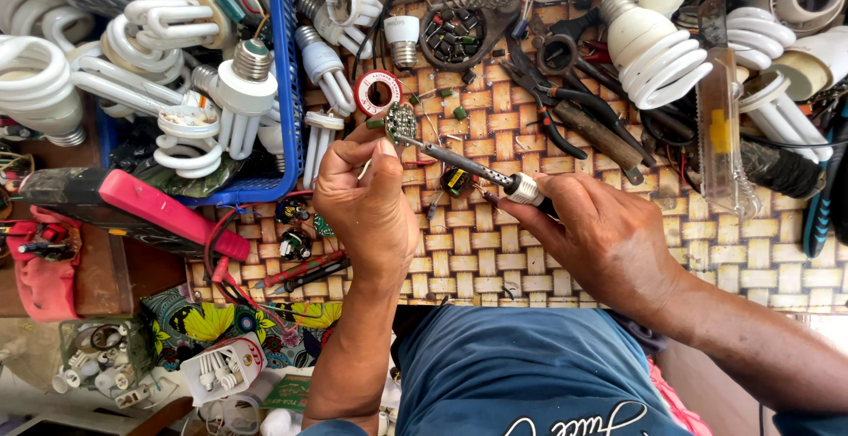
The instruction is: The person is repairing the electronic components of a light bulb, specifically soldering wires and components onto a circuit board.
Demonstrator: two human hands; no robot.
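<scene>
Head view: a small round circuit board point(402, 121) is pinched upright at the fingertips of the left hand point(367, 202), above a woven mat point(495, 250). A soldering iron point(468, 169) is gripped by the right hand point(601, 237), closed around its handle. Its long axis is slanted up and leftward, with the tip brought against the board's lower edge. A solder spool point(378, 93) is seen just beyond the board.

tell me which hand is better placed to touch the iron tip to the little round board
Right. The right hand grips the soldering iron, its tip already at the round circuit board pinched in the left hand.
</scene>
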